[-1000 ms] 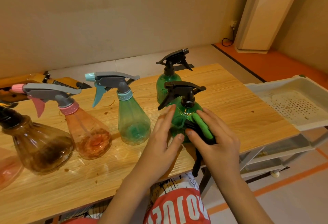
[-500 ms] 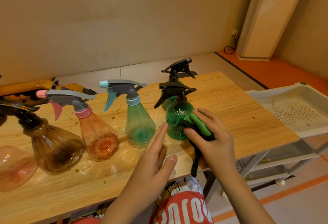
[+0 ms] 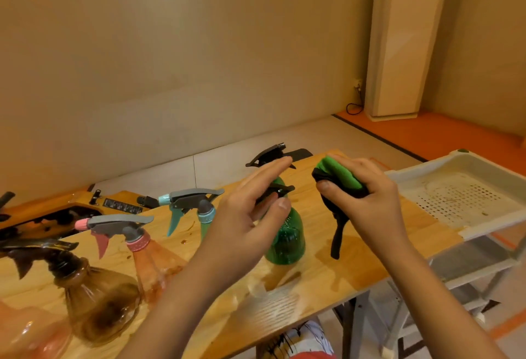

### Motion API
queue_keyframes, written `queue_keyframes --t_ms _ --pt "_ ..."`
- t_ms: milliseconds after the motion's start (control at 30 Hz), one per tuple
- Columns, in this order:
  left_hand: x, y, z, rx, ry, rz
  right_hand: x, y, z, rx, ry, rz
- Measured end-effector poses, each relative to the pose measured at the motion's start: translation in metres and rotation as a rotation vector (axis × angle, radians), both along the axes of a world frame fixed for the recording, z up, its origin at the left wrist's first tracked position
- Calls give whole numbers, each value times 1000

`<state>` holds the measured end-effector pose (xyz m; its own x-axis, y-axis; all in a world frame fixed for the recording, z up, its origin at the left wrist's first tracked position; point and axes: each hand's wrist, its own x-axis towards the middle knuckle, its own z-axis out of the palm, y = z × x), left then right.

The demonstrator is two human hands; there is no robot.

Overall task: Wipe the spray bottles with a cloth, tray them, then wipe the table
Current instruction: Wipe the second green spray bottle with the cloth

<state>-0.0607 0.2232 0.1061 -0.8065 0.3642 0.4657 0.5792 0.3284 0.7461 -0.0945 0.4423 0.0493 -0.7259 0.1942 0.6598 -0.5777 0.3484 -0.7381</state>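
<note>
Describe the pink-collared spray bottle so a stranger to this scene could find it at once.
Start at the wooden table. On it, the pink-collared bottle stands between the brown bottle and the teal-collared bottle. Only it shows a pink nozzle tip, trigger and collar under a grey sprayer head.

Shiny plastic, smooth wood, soft cloth.
The green bottle (image 3: 286, 240) and brown bottle (image 3: 96, 301) are glossy see-through plastic; the table (image 3: 355, 259) is smooth grained wood; the cloth (image 3: 340, 176) is soft fabric; the tray (image 3: 461, 193) is matt perforated plastic.
</note>
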Motion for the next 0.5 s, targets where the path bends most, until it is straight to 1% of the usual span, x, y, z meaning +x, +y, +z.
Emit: queue_keyframes --t_ms 100,167,267,333,500 --pt "-15 10 33 -68 85 -1 -17 5 13 8 10 4" --pt "-34 15 51 -146 136 23 -32 7 18 58 -9 -14" --pt "-75 21 69 -404 225 127 -56 10 18 146 -52 -67" --pt "-101 28 76 -521 189 173 -69 11 14 143 -89 -74" --pt "-146 42 69 -661 -14 191 -80 12 7 125 -137 -76"
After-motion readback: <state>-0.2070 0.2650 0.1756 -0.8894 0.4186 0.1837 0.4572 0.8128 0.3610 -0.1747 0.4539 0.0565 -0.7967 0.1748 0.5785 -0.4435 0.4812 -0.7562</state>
